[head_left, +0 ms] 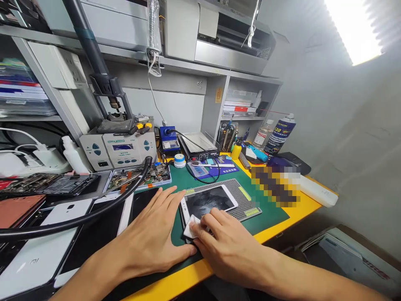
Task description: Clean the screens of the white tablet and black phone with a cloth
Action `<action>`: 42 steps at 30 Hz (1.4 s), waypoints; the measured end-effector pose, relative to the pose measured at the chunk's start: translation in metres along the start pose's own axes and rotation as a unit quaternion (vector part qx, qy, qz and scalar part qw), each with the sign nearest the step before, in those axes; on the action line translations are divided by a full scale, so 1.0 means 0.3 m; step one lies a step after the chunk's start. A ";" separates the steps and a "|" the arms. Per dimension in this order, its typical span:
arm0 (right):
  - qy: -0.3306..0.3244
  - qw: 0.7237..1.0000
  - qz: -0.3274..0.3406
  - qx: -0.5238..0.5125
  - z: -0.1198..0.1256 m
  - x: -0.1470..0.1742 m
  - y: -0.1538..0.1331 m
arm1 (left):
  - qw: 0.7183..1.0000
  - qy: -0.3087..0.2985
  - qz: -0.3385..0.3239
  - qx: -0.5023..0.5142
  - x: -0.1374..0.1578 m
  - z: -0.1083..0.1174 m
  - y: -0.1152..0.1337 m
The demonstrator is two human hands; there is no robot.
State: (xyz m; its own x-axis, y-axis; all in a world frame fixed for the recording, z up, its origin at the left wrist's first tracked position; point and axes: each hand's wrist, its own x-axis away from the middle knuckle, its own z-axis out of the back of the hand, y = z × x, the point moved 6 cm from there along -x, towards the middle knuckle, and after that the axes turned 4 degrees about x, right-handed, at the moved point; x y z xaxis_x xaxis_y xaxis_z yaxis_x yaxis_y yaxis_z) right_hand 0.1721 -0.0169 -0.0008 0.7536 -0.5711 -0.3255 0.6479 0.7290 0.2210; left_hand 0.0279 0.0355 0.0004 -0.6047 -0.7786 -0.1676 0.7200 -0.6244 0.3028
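A white tablet [210,200] with a dark screen lies face up on a grey perforated pad [239,192], which rests on the green mat [266,219]. My right hand [224,242] is closed with a folded white wipe [191,229] pinched in its fingers, pressed to the tablet's near left corner. Along the tablet's left side, my left hand [153,234] is open, its fingers stretched forward and its thumb apart near the front corner. Its fingertips are close to the tablet's far left edge. The near edge of the tablet is partly hidden by my right hand and the wipe.
Several phones and tablets, one a white phone [44,246], lie at left, crossed by a black hose [94,223]. Behind stand a rework station [120,148], a tray of circuit boards [140,177] and a blue soldering unit [169,138]. A spray can [280,133] stands at right.
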 end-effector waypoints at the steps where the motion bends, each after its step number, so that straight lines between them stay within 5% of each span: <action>1: 0.010 1.000 -0.005 0.002 0.005 0.001 0.001 | 1.000 0.001 -0.001 0.001 0.002 0.000 0.000; 14: -0.008 0.997 -0.066 -0.034 0.020 0.034 0.032 | 1.000 -0.015 0.013 0.010 0.001 0.012 0.015; 42: -0.009 0.971 -0.239 -0.010 0.071 0.251 0.250 | 1.000 0.018 0.005 0.003 0.009 -0.012 -0.015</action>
State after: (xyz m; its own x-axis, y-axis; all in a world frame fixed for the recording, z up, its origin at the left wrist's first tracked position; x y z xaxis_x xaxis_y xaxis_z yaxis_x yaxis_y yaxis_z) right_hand 0.2799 -0.0133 0.0110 0.3693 -0.8526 -0.3697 0.9219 0.3863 0.0300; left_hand 0.0243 0.0360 -0.0048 -0.5842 -0.7872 -0.1975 0.7244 -0.6155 0.3103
